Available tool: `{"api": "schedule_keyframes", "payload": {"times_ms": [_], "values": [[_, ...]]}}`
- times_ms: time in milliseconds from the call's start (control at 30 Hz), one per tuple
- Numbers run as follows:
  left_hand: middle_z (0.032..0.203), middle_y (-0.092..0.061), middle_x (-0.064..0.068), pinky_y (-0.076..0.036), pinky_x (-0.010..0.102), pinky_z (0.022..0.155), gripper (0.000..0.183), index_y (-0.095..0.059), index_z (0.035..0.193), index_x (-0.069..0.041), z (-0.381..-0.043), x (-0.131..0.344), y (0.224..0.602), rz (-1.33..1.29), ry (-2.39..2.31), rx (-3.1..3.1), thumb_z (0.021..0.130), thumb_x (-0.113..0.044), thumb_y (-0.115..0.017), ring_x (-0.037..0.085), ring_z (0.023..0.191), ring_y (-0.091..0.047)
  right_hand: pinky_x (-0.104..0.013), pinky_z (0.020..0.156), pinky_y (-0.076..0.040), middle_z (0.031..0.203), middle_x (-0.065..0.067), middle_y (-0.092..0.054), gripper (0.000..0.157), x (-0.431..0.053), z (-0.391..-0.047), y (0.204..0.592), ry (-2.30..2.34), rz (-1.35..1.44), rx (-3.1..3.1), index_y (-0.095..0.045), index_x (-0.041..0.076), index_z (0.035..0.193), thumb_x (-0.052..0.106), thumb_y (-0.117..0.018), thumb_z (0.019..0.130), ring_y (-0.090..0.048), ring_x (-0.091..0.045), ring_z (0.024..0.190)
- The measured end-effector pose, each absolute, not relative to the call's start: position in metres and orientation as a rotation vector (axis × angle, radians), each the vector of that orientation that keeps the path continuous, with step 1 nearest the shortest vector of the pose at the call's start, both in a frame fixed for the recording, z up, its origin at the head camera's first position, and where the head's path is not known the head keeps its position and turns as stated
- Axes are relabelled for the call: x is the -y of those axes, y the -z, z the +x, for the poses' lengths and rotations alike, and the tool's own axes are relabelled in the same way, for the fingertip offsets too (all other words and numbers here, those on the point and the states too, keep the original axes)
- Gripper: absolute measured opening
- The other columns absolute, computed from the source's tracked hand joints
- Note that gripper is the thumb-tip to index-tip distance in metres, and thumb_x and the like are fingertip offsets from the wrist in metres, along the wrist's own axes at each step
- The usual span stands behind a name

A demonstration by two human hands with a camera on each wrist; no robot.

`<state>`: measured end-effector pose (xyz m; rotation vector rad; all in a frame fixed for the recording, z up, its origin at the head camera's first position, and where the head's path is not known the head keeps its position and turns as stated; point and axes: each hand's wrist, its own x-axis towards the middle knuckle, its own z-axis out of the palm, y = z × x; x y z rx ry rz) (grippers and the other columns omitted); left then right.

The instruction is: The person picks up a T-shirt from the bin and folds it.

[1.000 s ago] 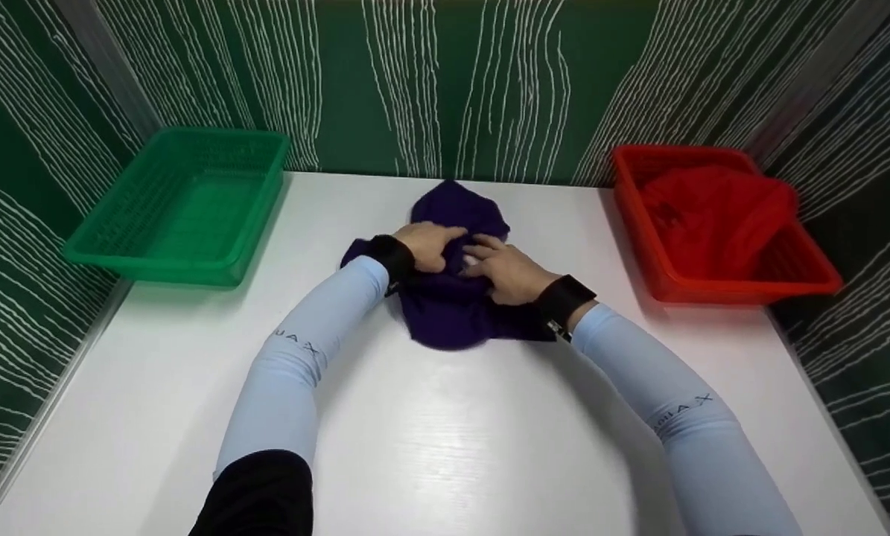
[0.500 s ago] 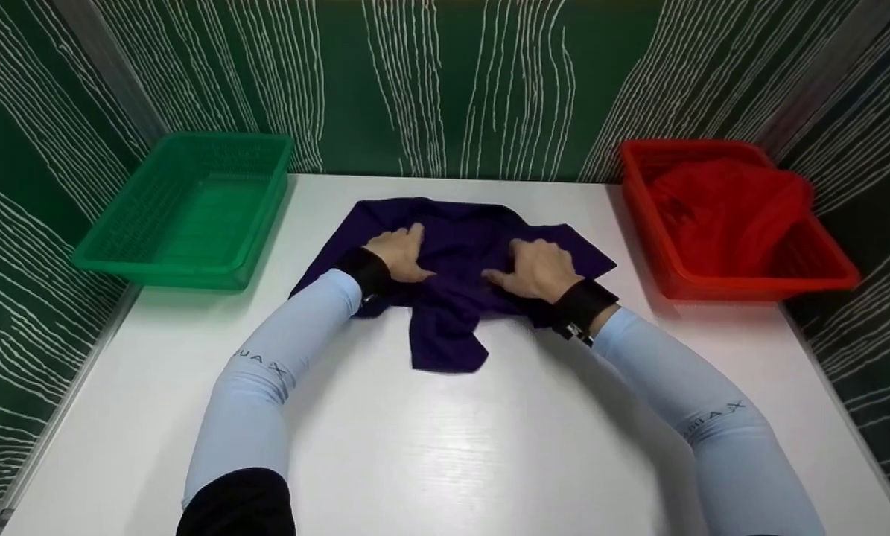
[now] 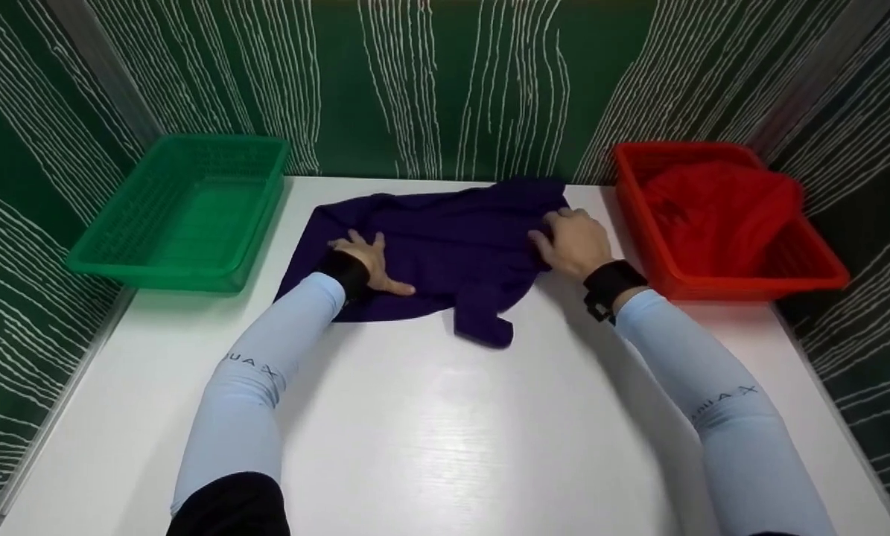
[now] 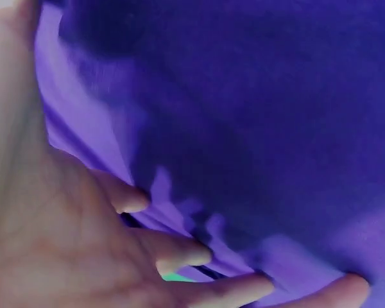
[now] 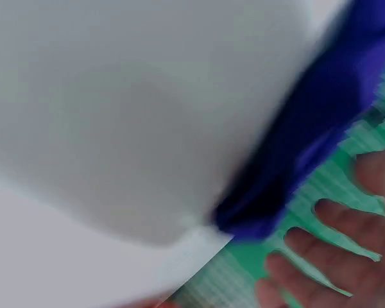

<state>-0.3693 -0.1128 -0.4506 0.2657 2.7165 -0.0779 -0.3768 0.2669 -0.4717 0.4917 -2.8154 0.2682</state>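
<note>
While the head view shows the left hand (image 3: 366, 264) spread wide on the purple short-sleeved top (image 3: 445, 231), the right hand (image 3: 579, 242) is at the garment's right edge. The top lies on the white table (image 3: 437, 417) between the green basket (image 3: 169, 277) and the red basket (image 3: 757, 289) (which holds red cloth (image 3: 720, 216)), 1 sleeve-like flap (image 3: 483, 320) jutting toward the person. Its far right corner reaches the table's back edge, so pushing that way could crumple it against the wall (image 3: 340, 89).

In the left wrist view, 4 left fingers (image 4: 183, 251) lie straight and apart on the fabric; too light a press might let it slide under a tug.

The right wrist view is blurred, yet the right fingers (image 5: 337, 256) look extended, gripping nothing; pinching only 1 layer could leave creases.
</note>
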Motion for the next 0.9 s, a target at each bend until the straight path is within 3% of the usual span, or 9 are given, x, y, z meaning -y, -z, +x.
{"api": "schedule_keyframes", "payload": {"times_ms": [133,200,267,367,433,533,600,733,900], "values": [[0.159,-0.012,0.044,-0.028,0.071,0.112,0.138,-0.006,0.165,-0.008,-0.366,0.113,0.453,0.249,0.100,-2.741,0.070,-0.093,-0.059,0.070,0.137,-0.025,-0.055,0.082,-0.055,0.122,-0.013,-0.063,0.089,-0.217,-0.348,0.472,-0.307,0.796,2.747,-0.063,0.011,0.137,0.081,-0.060,0.082,-0.060,-0.035,0.110],[0.160,-0.010,0.043,-0.029,0.070,0.112,0.138,-0.005,0.165,-0.009,-0.365,0.113,0.454,0.237,0.082,-2.735,0.070,-0.093,-0.059,0.071,0.138,-0.023,-0.053,0.074,-0.057,0.113,-0.012,-0.067,0.099,-0.201,-0.334,0.476,-0.269,0.879,2.803,-0.059,0.013,0.142,0.086,-0.062,0.076,-0.065,-0.032,0.101],[0.161,-0.008,0.042,-0.031,0.069,0.112,0.138,-0.003,0.165,-0.010,-0.365,0.112,0.455,0.223,0.059,-2.724,0.070,-0.093,-0.059,0.071,0.138,-0.021,-0.051,0.069,-0.057,0.103,-0.013,-0.069,0.092,-0.194,-0.324,0.479,-0.277,0.934,2.906,-0.054,0.011,0.145,0.074,-0.069,0.080,-0.068,-0.030,0.089],[0.162,-0.004,0.040,-0.032,0.067,0.112,0.139,0.000,0.166,-0.013,-0.367,0.112,0.456,0.204,0.047,-2.701,0.070,-0.094,-0.058,0.070,0.140,-0.017,-0.047,0.068,-0.058,0.095,-0.015,-0.072,0.072,-0.198,-0.319,0.478,-0.329,0.985,3.065,-0.050,0.007,0.148,0.041,-0.073,0.088,-0.067,-0.026,0.079],[0.162,-0.004,0.040,-0.033,0.067,0.111,0.139,0.000,0.166,-0.013,-0.368,0.113,0.455,0.208,0.052,-2.706,0.069,-0.094,-0.059,0.070,0.140,-0.017,-0.046,0.069,-0.057,0.098,-0.017,-0.071,0.065,-0.210,-0.321,0.471,-0.370,0.979,3.143,-0.050,0.004,0.147,0.020,-0.070,0.087,-0.065,-0.026,0.078],[0.162,-0.003,0.040,-0.032,0.069,0.111,0.139,0.000,0.166,-0.013,-0.371,0.113,0.454,0.212,0.056,-2.713,0.069,-0.093,-0.060,0.070,0.140,-0.016,-0.049,0.070,-0.056,0.095,-0.014,-0.070,0.047,-0.234,-0.326,0.456,-0.281,0.838,3.210,-0.062,0.004,0.128,0.013,-0.070,0.083,-0.064,-0.027,0.079],[0.162,-0.003,0.040,-0.031,0.070,0.111,0.140,0.000,0.166,-0.012,-0.372,0.115,0.454,0.201,0.047,-2.714,0.068,-0.093,-0.060,0.070,0.140,-0.015,-0.050,0.066,-0.053,0.087,-0.010,-0.067,0.027,-0.251,-0.328,0.447,-0.183,0.708,3.263,-0.068,0.005,0.106,0.010,-0.068,0.080,-0.062,-0.029,0.077],[0.163,-0.001,0.040,-0.027,0.070,0.113,0.142,0.001,0.165,-0.012,-0.370,0.117,0.455,0.179,0.025,-2.702,0.068,-0.093,-0.062,0.070,0.141,-0.012,-0.045,0.059,-0.049,0.070,-0.003,-0.063,0.002,-0.270,-0.323,0.435,-0.104,0.521,3.327,-0.067,0.014,0.075,0.014,-0.065,0.076,-0.061,-0.027,0.070],[0.162,-0.001,0.040,-0.025,0.070,0.114,0.141,0.000,0.165,-0.011,-0.368,0.117,0.455,0.191,0.016,-2.706,0.068,-0.093,-0.061,0.071,0.141,-0.012,-0.036,0.044,-0.039,0.051,0.007,-0.048,0.047,-0.247,-0.302,0.444,-0.369,0.591,3.114,-0.059,0.019,0.059,0.056,-0.070,0.087,-0.049,-0.017,0.052]]}}
